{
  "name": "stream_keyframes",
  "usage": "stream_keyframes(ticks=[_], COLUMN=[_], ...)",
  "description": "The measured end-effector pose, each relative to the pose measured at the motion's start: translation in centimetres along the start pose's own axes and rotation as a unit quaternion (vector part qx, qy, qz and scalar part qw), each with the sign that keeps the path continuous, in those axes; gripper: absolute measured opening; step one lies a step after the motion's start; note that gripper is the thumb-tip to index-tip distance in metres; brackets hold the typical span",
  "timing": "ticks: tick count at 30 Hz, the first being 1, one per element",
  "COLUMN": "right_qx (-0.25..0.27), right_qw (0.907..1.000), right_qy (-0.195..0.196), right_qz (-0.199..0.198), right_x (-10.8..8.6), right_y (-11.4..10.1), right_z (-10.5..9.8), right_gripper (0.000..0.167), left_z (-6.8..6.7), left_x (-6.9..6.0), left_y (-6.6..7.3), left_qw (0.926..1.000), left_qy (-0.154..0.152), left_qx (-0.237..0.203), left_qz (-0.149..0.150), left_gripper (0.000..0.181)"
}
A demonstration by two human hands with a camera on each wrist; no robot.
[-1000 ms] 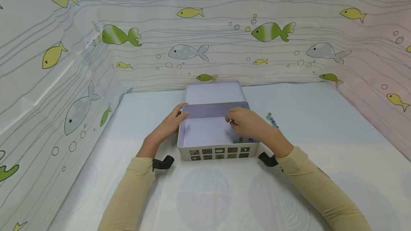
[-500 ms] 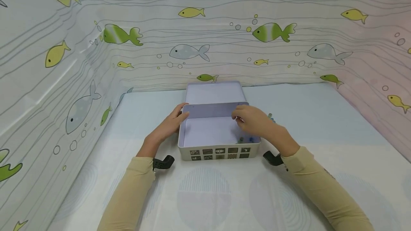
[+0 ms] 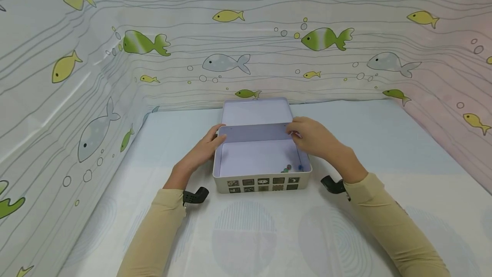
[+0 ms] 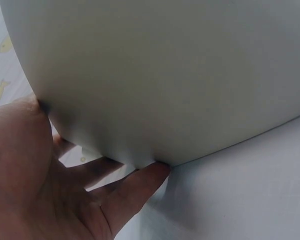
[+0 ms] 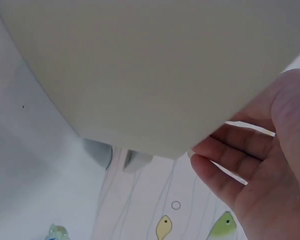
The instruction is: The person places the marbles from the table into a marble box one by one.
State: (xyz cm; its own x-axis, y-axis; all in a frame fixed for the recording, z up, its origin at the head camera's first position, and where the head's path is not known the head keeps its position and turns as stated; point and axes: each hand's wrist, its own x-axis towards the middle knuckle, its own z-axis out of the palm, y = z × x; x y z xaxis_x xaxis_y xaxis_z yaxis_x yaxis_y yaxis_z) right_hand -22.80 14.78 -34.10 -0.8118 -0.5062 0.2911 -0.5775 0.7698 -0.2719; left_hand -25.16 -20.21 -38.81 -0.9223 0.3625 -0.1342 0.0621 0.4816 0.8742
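Note:
A pale lilac-white metal box (image 3: 223, 184), its lid (image 3: 256, 111) tipped open at the back, stands in the middle of the table. My left hand (image 3: 207, 146) grips its left wall, thumb over the rim; the left wrist view shows fingers (image 4: 139, 187) against the outer side. My right hand (image 3: 313, 138) is at the back right corner, over the rim, fingers loosely bent, with nothing visible in them. Part of the thumb is hidden in the right wrist view. Several small glassy green and blue balls (image 3: 289, 167) lie in the box's front right corner.
More glassy balls (image 5: 58, 232) lie on the table right of the box, hidden by my right hand in the head view. A pale patterned cloth (image 3: 246, 234) covers the table. Fish-printed sheeting (image 3: 269, 54) rises behind and at both sides.
My right hand has moved right and back, from over the box's inside to its back right corner, uncovering the balls in the front corner. My left hand stays put.

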Motion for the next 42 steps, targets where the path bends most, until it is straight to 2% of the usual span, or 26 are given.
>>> stream_keyframes(ticks=[6,15,23,28,30,36,42], right_qx=[0.002,-0.019,-0.026,-0.027,-0.027,-0.029,-0.038], right_qw=[0.9999,0.9981,0.9960,0.9945,0.9939,0.9920,0.9914], right_qy=[0.003,-0.017,-0.039,-0.052,-0.057,-0.073,-0.078], right_qz=[0.013,0.056,0.076,0.086,0.090,0.099,0.098], right_x=[0.0,-0.1,-0.3,-0.4,-0.4,-0.7,-1.0], right_y=[0.6,1.6,2.5,3.2,3.5,4.2,4.5], right_z=[-0.7,-1.3,-1.4,-1.2,-1.1,-0.9,-1.0], right_gripper=[0.019,0.016,0.018,0.019,0.021,0.024,0.023], left_z=[0.0,-0.1,-0.1,-0.2,-0.2,-0.1,-0.1], left_x=[-0.1,-0.1,0.1,-1.2,-1.4,0.2,0.1], left_y=[0.0,-0.1,-0.1,2.3,2.8,0.1,-0.1], left_qw=[1.0000,1.0000,1.0000,0.9997,0.9995,0.9997,0.9999], left_qy=[-0.003,0.003,0.000,-0.016,-0.021,-0.012,-0.003], left_qx=[-0.006,0.001,-0.005,-0.014,-0.016,-0.015,-0.012], left_qz=[0.004,-0.001,-0.002,-0.013,-0.019,-0.012,-0.001], left_gripper=[0.061,0.061,0.060,0.059,0.059,0.059,0.059])
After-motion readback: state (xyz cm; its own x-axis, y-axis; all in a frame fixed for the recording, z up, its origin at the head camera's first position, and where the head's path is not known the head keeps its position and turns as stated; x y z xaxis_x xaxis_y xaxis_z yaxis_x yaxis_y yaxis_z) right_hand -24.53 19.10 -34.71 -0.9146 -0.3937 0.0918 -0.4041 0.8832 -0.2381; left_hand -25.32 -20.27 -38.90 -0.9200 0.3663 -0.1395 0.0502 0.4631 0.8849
